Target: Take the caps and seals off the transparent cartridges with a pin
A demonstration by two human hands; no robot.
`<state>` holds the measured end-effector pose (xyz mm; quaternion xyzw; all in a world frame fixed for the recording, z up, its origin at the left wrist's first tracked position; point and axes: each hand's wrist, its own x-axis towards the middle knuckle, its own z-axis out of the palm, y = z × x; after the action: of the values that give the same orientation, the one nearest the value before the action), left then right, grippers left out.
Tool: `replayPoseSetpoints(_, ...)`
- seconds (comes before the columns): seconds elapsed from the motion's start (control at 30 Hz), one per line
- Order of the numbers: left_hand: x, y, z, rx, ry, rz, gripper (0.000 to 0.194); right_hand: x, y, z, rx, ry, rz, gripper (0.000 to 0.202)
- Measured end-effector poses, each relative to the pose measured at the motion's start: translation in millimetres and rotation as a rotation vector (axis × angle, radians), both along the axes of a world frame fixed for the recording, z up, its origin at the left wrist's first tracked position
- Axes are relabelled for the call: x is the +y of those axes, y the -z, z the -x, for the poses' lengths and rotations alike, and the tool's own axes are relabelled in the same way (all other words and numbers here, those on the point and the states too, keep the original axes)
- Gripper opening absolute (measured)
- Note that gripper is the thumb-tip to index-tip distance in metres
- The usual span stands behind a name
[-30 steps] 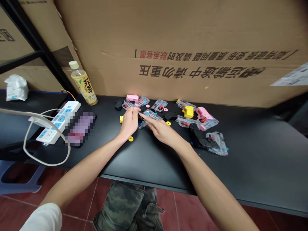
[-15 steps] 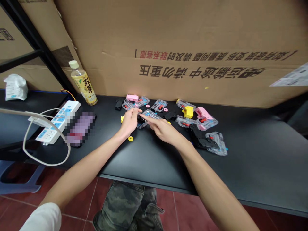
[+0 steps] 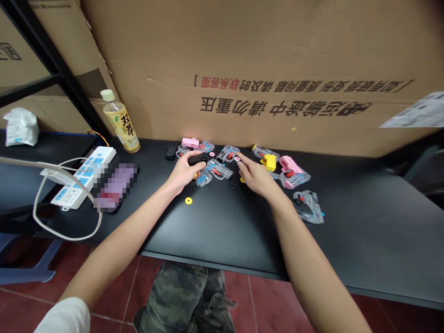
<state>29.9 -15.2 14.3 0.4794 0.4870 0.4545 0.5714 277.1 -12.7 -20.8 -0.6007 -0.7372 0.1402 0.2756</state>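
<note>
My left hand (image 3: 183, 173) is closed on a black plastic block (image 3: 197, 159), gripped between thumb and fingers just above the table. Against it on the table lie clear plastic toy pistols (image 3: 219, 169) with red and blue parts inside. To the right, my right hand (image 3: 255, 175) has its fingers apart and pointing forward, low over the table. Its fingertips are close to a pink ring (image 3: 237, 158) and another clear toy pistol (image 3: 228, 153). Beneath the fingers are a yellow ring (image 3: 242, 180) and a black ring (image 3: 233, 186). What lies under the palm is hidden.
Pink (image 3: 290, 164) and yellow plastic pieces (image 3: 268, 162) sit with more clear pistols on the right. A yellow ring (image 3: 188, 200) lies in front. Leftward are a phone (image 3: 116, 187), a power strip (image 3: 83, 178) and a drink bottle (image 3: 121, 122). A cardboard sheet (image 3: 243, 46) stands behind.
My hands have moved apart. The right has gone right, off the middle pistol, and its fingers have spread. The left now shows the black block in its grip.
</note>
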Motion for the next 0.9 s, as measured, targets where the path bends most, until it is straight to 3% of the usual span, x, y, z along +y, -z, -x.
replayPoseSetpoints(0.13,1,2.8,0,0.026,0.013,-0.021,0.028,-3,-8.2,5,0.178,0.022,-0.086,0.051)
replayPoseSetpoints(0.27,1,4.4,-1,0.024,0.088,-0.036,0.012,-19,-26.4,25,0.224,-0.178,-0.009,0.052)
replayPoseSetpoints(0.43,1,7.8,-2,0.104,0.007,-0.095,0.035,-33,-42.2,37,0.188,-0.321,0.052,0.053)
replayPoseSetpoints(0.6,3,7.5,4,0.272,-0.046,-0.143,0.046,-36,-48.1,36,0.135,-0.446,0.074,0.049)
replayPoseSetpoints(0.9,3,-1.0,9,0.356,0.043,-0.166,0.041,-37,-44.4,34,0.144,-0.543,0.058,0.040)
